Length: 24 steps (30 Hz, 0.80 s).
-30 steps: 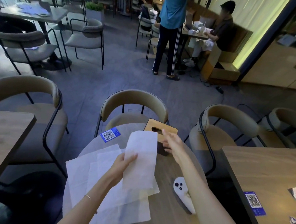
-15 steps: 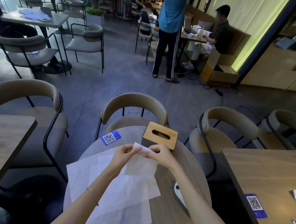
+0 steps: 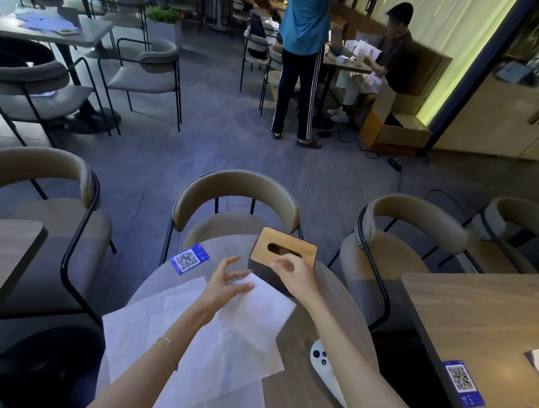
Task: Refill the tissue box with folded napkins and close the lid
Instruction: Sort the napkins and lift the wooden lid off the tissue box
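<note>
A dark tissue box with a wooden slotted lid (image 3: pixel 286 249) stands at the far edge of the round table (image 3: pixel 311 332), lid on. A folded white napkin (image 3: pixel 258 310) lies flat just in front of the box, on top of several unfolded white napkins (image 3: pixel 165 339). My left hand (image 3: pixel 225 284) hovers over the folded napkin's left edge with fingers spread, holding nothing. My right hand (image 3: pixel 293 276) is in front of the box, fingers loosely curled near the lid's front edge, with nothing in it.
A white controller (image 3: pixel 325 371) lies on the table at the right. A blue QR card (image 3: pixel 189 259) sits at the far left edge. Padded chairs (image 3: pixel 237 195) ring the table, and wooden tables (image 3: pixel 481 327) stand on both sides. People are farther back.
Both hands have let go of the folded napkin, which now lies flat on the pile. My left hand has opened and my right hand has risen toward the box.
</note>
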Tool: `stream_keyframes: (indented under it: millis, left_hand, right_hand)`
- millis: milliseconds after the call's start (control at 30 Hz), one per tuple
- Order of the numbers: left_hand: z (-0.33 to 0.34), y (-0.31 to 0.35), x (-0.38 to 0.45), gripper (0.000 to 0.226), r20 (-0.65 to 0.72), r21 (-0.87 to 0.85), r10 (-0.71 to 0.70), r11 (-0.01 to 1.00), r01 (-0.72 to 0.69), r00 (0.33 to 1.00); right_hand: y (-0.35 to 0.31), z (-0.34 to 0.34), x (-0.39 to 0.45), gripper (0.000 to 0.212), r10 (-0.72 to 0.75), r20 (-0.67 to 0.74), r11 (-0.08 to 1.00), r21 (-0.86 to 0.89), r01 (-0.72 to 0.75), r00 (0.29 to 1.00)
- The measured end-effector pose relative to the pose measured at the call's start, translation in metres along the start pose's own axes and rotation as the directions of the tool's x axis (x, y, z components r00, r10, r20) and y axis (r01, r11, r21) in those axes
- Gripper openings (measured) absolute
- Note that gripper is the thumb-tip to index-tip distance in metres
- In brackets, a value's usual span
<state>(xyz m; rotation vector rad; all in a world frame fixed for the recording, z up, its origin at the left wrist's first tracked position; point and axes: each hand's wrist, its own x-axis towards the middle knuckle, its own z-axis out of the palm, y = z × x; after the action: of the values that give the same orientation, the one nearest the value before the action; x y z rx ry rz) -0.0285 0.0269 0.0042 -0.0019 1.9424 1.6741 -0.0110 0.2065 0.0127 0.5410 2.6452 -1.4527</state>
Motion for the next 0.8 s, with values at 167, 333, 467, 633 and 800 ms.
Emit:
stream_keyframes:
  millis: [167,333,467,633,800]
  left_hand:
    - [0.021,0.008,0.028,0.084,0.061,0.138,0.054,0.989,-0.062,0.997]
    - [0.032,-0.004,0.047,0.083,-0.055,0.39,0.14,0.915,-0.108,0.989]
    - [0.037,-0.007,0.052,0.083,-0.081,0.436,0.164,0.893,-0.113,0.983]
    - [0.039,-0.005,0.05,0.083,-0.065,0.444,0.182,0.886,-0.135,0.981]
    - [0.037,-0.006,0.044,0.084,-0.051,0.408,0.152,0.905,-0.118,0.987]
  right_hand:
    - [0.014,0.0,0.033,0.042,-0.037,0.043,0.942,-0.332,0.049,0.998]
    - [0.013,0.006,0.053,0.06,-0.009,0.075,0.908,-0.418,0.04,0.997]
    - [0.016,0.006,0.065,0.063,0.005,0.1,0.936,-0.352,0.031,0.995]
    - [0.018,0.002,0.067,0.059,0.027,0.103,0.973,-0.233,-0.002,0.994]
    - [0.005,-0.014,0.064,0.053,0.018,0.075,0.999,0.029,-0.021,0.997]
